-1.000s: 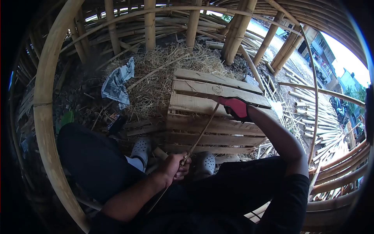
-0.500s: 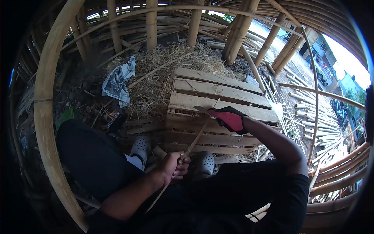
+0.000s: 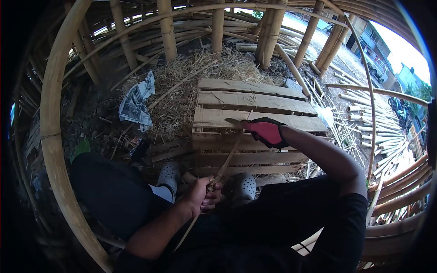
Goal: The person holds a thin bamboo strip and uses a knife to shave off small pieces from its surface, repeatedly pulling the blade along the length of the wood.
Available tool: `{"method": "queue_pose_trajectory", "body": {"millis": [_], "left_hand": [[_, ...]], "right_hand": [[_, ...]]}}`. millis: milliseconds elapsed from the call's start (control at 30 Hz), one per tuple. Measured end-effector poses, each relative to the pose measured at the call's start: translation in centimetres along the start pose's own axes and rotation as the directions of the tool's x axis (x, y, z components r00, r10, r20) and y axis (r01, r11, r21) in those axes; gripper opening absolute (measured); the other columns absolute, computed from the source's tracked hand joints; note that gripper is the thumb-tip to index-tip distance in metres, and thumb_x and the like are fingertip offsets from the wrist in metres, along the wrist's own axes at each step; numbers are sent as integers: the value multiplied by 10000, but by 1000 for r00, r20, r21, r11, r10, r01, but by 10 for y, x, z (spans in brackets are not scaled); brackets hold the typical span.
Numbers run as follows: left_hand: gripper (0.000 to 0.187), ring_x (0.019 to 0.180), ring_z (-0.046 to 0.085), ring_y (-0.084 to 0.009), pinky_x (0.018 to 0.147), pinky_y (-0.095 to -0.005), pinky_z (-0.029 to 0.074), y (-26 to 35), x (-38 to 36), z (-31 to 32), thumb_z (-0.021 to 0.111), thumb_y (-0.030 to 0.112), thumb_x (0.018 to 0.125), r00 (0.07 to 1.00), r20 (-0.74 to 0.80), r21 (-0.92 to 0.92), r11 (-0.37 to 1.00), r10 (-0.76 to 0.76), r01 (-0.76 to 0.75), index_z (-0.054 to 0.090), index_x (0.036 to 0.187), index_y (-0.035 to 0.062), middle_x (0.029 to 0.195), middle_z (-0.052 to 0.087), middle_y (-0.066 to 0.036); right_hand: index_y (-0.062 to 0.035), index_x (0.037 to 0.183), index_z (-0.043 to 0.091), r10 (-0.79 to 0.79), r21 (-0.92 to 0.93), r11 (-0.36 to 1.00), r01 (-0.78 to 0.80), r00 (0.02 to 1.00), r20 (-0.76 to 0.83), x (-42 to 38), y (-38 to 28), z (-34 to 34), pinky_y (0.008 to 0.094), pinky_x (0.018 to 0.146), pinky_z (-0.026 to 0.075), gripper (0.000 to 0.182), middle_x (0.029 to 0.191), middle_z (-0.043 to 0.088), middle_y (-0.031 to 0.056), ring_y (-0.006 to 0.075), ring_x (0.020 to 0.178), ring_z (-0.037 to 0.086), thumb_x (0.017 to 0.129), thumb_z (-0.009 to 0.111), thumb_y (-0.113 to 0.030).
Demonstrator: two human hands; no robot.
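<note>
Bamboo strip (image 3: 229, 157) runs as a thin slanted line through the middle of the frame, from the lap at the lower centre up toward the pallet. Its lower part passes through the left hand (image 3: 203, 193), which is bare and clenched around it just above the knees, fingers curled tight. Higher up, the right hand (image 3: 265, 131), in a red and black glove, is closed on the handle of a knife (image 3: 235, 122) whose blade points to the left of the frame and meets the strip near its upper end. Above the blade a short tip of the strip sticks up over the boards.

Behind both hands lies a wooden pallet (image 3: 255, 102), its pale slats running across the centre of the frame. Two grey perforated clogs (image 3: 169, 173) sit at its near edge, one to the left of the left hand, the other just right of it. Dark trousers fill the bottom of the frame.

Straw (image 3: 182, 91) is heaped to the upper left of the pallet, and a crumpled newspaper (image 3: 135, 101) lies on its left side. A thick bent bamboo pole (image 3: 49, 127) sweeps down the left edge of the frame. Upright bamboo posts (image 3: 268, 32) stand along the top, and cut bamboo pieces (image 3: 368, 123) are scattered on the ground at the right
</note>
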State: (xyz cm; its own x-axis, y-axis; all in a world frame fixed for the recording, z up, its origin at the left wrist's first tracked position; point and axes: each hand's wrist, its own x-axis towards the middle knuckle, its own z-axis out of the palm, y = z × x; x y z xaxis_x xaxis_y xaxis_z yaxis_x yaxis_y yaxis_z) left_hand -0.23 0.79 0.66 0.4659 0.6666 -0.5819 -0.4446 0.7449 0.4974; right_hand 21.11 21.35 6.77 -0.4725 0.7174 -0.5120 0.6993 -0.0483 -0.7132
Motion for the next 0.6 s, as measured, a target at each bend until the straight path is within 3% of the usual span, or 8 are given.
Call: {"method": "queue_pose_trajectory", "body": {"millis": [33,133,267,333,400,467,533,600], "left_hand": [[329,378,221,-53,322,-207,170,-1,1,-1,303,390,978,1000,17,0,1000,7,-7,429,776,163,529,296,64],[324,381,227,-53,327,-210,168,-2,1,-4,305,387,978,999,6,35,999,31,-32,434,786,160,532,302,62],[323,384,230,-55,332,-212,167,0,1,-3,312,386,979,1000,-16,50,998,24,-24,438,792,155,532,305,60],[326,384,232,-57,335,-216,166,-2,0,-1,325,393,982,999,-29,48,998,34,-33,442,799,151,533,307,59],[328,383,231,-57,336,-216,167,-4,1,0,332,396,984,997,-53,58,997,51,-47,444,800,149,533,308,59],[330,383,231,-57,337,-216,169,-5,1,0,339,400,985,995,-76,76,995,64,-58,445,801,147,533,308,59],[317,385,234,-57,350,-216,193,-5,1,0,337,377,991,995,-71,70,996,63,-59,460,818,141,541,314,63],[311,386,239,-57,349,-219,195,-7,1,-2,353,369,989,996,-60,56,997,62,-59,459,817,132,545,325,56]], "right_hand": [[-103,768,574,66,-109,992,-60,996,54,-13,-13,9,276,410,351,619,615,469,-15,102,472,423,841,500,-713],[-115,737,528,55,-68,997,-45,987,152,-6,-10,3,251,400,315,614,561,401,-34,85,430,381,840,494,-719],[-110,688,512,81,-68,995,-79,996,28,-8,-6,5,260,407,323,643,570,422,-24,94,436,394,826,494,-737],[-107,689,511,92,-21,996,-90,993,70,-25,-17,26,260,412,320,638,575,433,-24,93,439,387,830,500,-729],[-112,692,522,110,-151,985,-78,971,214,-33,-26,31,258,413,316,627,581,445,-28,88,440,383,830,512,-723],[-109,738,563,47,-132,991,-12,963,266,-15,-8,11,254,417,317,629,582,446,-29,79,446,381,828,508,-729],[-108,826,613,46,-25,999,-44,997,69,-11,-7,-3,279,406,335,629,619,460,-9,108,449,402,843,480,-722],[-120,921,648,104,-47,994,-104,994,15,-11,-6,18,266,430,343,613,653,498,2,108,473,413,858,474,-704]]}}
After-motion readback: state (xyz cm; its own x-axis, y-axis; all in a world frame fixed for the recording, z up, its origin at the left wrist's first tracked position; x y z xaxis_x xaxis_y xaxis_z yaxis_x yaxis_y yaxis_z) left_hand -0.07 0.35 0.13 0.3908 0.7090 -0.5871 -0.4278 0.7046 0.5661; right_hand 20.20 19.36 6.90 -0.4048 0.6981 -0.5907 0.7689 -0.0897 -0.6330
